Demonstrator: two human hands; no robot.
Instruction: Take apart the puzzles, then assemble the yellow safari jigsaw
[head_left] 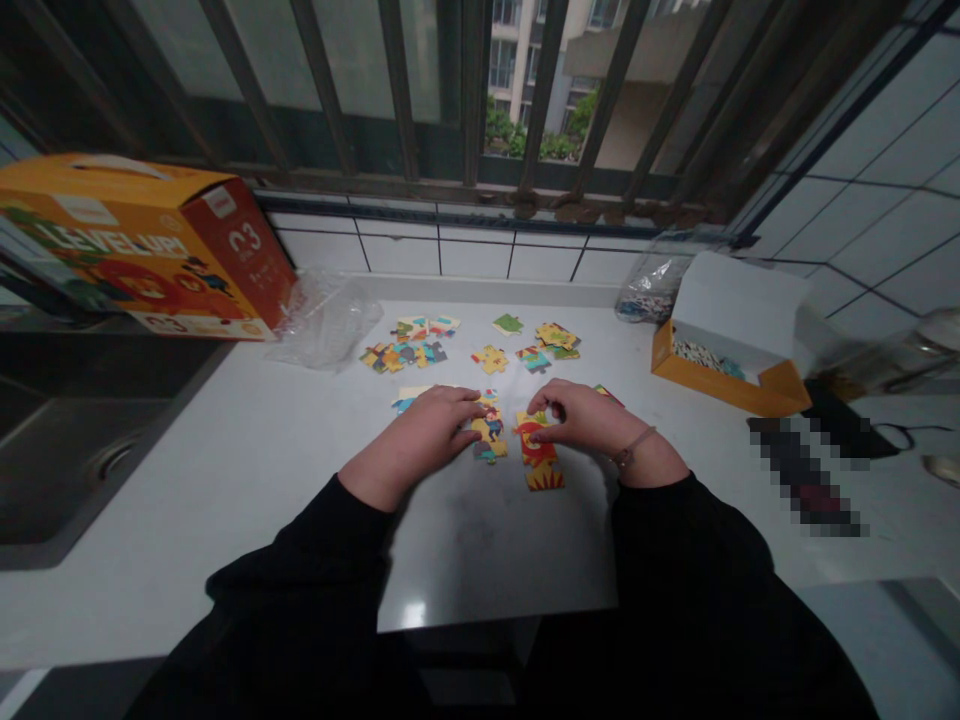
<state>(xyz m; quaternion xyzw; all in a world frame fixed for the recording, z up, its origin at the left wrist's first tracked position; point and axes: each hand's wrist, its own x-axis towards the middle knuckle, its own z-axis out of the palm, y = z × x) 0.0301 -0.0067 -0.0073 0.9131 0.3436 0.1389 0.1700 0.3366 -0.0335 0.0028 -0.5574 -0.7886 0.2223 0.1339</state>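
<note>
Two hands on my feed curve over puzzle pieces (489, 437) on a white counter (225, 480), left hand (420, 432) and right hand (592, 415) half-closed, grip unclear. Light, stiff card, I'd judge; lift by edges.

bright cardboard jigsaw pieces (489, 436) lie flat; some joined (a red-yellow strip (538, 455))

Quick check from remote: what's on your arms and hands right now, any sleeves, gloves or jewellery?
Both arms are in loose black long sleeves, the left sleeve and the right sleeve, ending at the wrists. The left hand and right hand are bare, without gloves. A thin tan bracelet circles the right wrist.
</note>
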